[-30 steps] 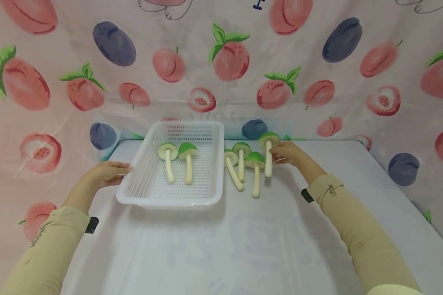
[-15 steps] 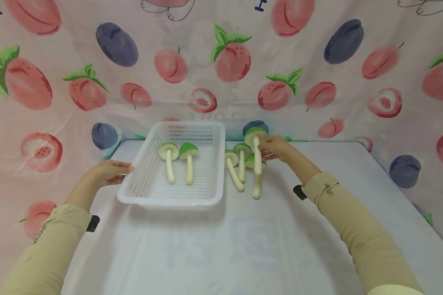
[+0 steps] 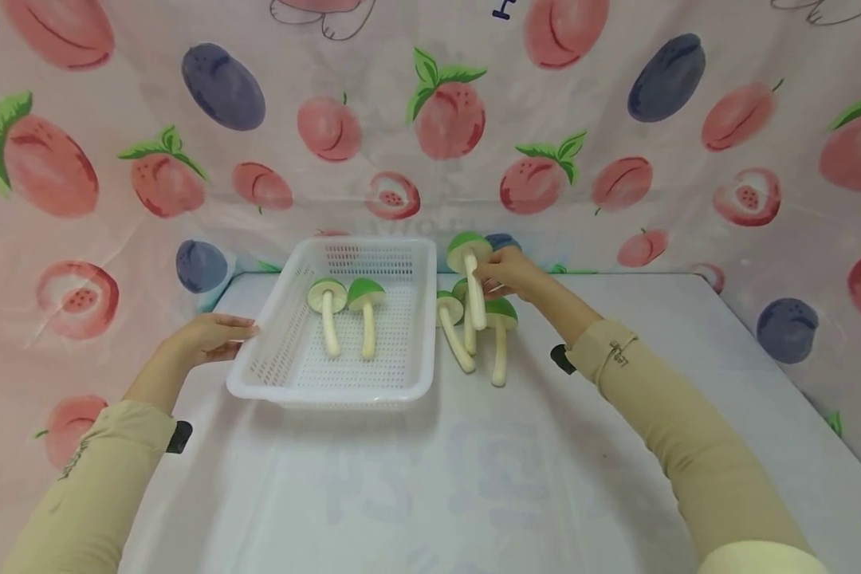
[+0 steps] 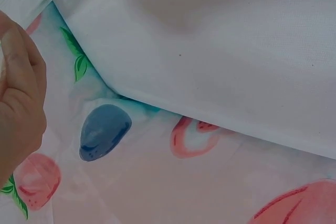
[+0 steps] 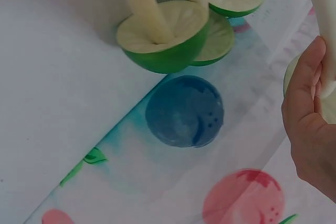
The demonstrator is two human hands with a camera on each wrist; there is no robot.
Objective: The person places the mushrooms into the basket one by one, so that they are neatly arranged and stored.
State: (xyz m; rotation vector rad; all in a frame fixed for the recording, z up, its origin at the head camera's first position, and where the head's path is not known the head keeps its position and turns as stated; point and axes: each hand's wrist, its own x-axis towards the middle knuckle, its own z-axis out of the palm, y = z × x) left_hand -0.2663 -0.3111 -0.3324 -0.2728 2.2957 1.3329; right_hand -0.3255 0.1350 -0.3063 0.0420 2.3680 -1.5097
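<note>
In the head view my right hand (image 3: 513, 273) pinches the stem of a toy mushroom (image 3: 477, 296), its green cap up, above three more on the table. Of those, the left mushroom (image 3: 458, 344) lies against the basket, the right mushroom (image 3: 500, 351) lies apart, and the middle one is partly covered. The white plastic basket (image 3: 330, 392) holds two mushrooms side by side. My left hand (image 3: 204, 338) holds the basket's left rim. In the right wrist view the right hand (image 5: 310, 114) grips the pale stem; the left wrist view shows the left hand (image 4: 21, 87) at its edge.
A white cloth covers the table (image 3: 430, 486), which ends at a back edge. Behind it hangs a curtain (image 3: 430, 191) printed with peaches and plums. A dark band piece (image 3: 563, 359) shows at the right wrist.
My right hand has carried the mushroom leftward and slightly up, from right of the group to above the middle mushroom. The left hand and basket stay in place.
</note>
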